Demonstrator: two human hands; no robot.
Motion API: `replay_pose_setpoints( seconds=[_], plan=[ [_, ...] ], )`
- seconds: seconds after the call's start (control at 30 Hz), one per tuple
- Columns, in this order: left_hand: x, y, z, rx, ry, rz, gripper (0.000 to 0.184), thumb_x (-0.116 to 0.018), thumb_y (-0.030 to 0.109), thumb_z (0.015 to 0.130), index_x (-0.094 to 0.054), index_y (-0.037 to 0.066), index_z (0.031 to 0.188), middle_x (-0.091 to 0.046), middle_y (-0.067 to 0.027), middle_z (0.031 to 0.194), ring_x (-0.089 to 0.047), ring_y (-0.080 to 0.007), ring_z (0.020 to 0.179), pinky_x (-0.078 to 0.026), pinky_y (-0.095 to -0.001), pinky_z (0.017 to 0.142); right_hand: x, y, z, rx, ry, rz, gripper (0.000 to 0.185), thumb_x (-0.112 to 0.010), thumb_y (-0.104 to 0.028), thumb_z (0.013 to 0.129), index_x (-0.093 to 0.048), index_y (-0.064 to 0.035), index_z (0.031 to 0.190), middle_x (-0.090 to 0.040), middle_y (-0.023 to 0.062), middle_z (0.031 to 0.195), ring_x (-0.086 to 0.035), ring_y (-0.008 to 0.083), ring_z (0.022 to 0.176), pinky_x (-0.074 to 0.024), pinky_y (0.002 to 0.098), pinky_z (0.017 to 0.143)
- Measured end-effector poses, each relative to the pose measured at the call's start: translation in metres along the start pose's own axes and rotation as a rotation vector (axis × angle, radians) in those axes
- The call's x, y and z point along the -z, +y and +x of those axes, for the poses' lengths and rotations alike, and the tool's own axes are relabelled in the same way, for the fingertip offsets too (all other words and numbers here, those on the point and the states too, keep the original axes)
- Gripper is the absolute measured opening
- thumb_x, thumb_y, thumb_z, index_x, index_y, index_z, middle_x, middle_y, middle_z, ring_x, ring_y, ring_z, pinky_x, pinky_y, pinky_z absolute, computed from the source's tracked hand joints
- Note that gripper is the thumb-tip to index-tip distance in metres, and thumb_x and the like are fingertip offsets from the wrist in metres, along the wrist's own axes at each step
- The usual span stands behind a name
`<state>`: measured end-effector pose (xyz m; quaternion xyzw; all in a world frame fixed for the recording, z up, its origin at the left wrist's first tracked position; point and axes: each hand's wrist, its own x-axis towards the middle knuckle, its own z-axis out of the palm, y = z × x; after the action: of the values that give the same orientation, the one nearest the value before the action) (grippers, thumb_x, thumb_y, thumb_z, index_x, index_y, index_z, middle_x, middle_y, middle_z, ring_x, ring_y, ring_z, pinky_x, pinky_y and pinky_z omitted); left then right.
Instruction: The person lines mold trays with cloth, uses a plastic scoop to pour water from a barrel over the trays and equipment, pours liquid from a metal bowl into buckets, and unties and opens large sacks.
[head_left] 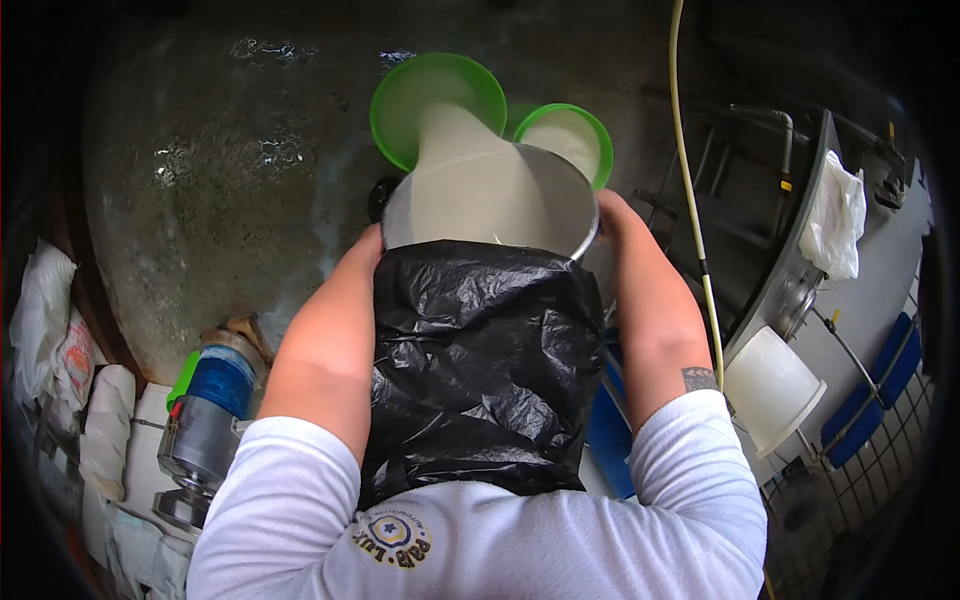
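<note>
A large metal pot (590, 222) is tipped away from me, and a thick off-white liquid (480, 190) runs over its far rim into a green bucket (440, 68). My left hand (372, 243) grips the pot's left side, its fingers mostly hidden. On the opposite side, my right hand (607, 208) holds the pot, with the fingers behind the metal wall. A second green bucket (603, 140) stands at the far right of the pot and contains a pale substance. A black plastic sheet (480, 360) covers my front up to the pot's near rim.
Wet dark floor (230, 200) lies ahead and left. A yellowish hose (690, 180) hangs at the right, by a metal counter (760, 280) with a white plastic bag (835, 215) and a white container (770, 390). A grey-and-blue machine (212, 415) is at the lower left.
</note>
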<state>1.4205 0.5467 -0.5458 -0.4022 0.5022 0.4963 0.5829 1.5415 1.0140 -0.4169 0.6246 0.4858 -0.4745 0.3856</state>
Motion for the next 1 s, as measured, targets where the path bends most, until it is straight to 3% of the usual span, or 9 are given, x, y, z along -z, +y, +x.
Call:
replay_pose_setpoints(
  seconds=[0.1,0.33,0.53,0.7,0.93,1.0],
  plan=[
    [-0.001,0.001,0.001,0.0,-0.01,-0.006,0.041,-0.067,0.032,0.092,-0.072,-0.002,0.116,-0.073,-0.0182,0.111,-0.071,-0.0305,0.094,-0.056,-0.0461,0.081,-0.007,-0.028,-0.053,-0.012,0.134,-0.288,0.035,-0.078,-0.039,0.077,-0.076,-0.008,0.093,-0.073,0.0112,0.088,-0.067,0.028,0.072,-0.0533,0.0516,0.061],
    [0.003,0.005,-0.001,-0.004,-0.01,-0.008,0.042,-0.066,0.032,0.093,-0.072,-0.002,0.116,-0.073,-0.0183,0.112,-0.071,-0.0306,0.095,-0.055,-0.046,0.081,-0.004,-0.041,-0.062,0.013,0.153,-0.436,0.035,-0.077,-0.037,0.077,-0.075,-0.0061,0.093,-0.072,0.0104,0.087,-0.066,0.0282,0.074,-0.0556,0.0495,0.063],
    [0.006,0.009,-0.003,0.0,-0.009,-0.013,0.042,-0.066,0.033,0.093,-0.071,-0.002,0.116,-0.073,-0.0184,0.112,-0.071,-0.0306,0.096,-0.055,-0.046,0.082,0.005,-0.046,-0.046,-0.026,0.106,-0.488,0.033,-0.077,-0.038,0.075,-0.073,-0.0059,0.083,-0.068,0.0093,0.081,-0.062,0.0259,0.065,-0.0519,0.0441,0.056],
    [0.007,0.013,0.0,0.0,-0.014,-0.018,0.042,-0.066,0.033,0.093,-0.071,-0.002,0.117,-0.073,-0.0185,0.113,-0.07,-0.0307,0.097,-0.055,-0.0459,0.082,0.003,-0.051,-0.053,-0.04,0.088,-0.504,0.035,-0.075,-0.042,0.077,-0.067,-0.0084,0.07,-0.055,0.006,0.064,-0.053,0.0223,0.051,-0.0441,0.0394,0.046],
    [0.008,0.021,-0.001,-0.011,-0.017,-0.009,0.043,-0.066,0.033,0.094,-0.071,-0.002,0.117,-0.072,-0.0186,0.114,-0.07,-0.0308,0.098,-0.055,-0.0458,0.083,0.004,-0.06,-0.058,-0.084,0.09,-0.498,0.033,-0.074,-0.04,0.078,-0.061,-0.0136,0.064,-0.052,0.0023,0.062,-0.048,0.0185,0.05,-0.0419,0.0373,0.045],
    [0.008,0.022,-0.002,-0.008,-0.015,-0.007,0.043,-0.066,0.033,0.094,-0.071,-0.002,0.117,-0.072,-0.0187,0.114,-0.07,-0.0308,0.098,-0.055,-0.0458,0.083,0.013,-0.055,-0.037,-0.19,0.013,-0.4,0.03,-0.073,-0.038,0.08,-0.059,-0.0167,0.065,-0.049,-0.0002,0.062,-0.046,0.0169,0.05,-0.041,0.0361,0.046]
  ],
)
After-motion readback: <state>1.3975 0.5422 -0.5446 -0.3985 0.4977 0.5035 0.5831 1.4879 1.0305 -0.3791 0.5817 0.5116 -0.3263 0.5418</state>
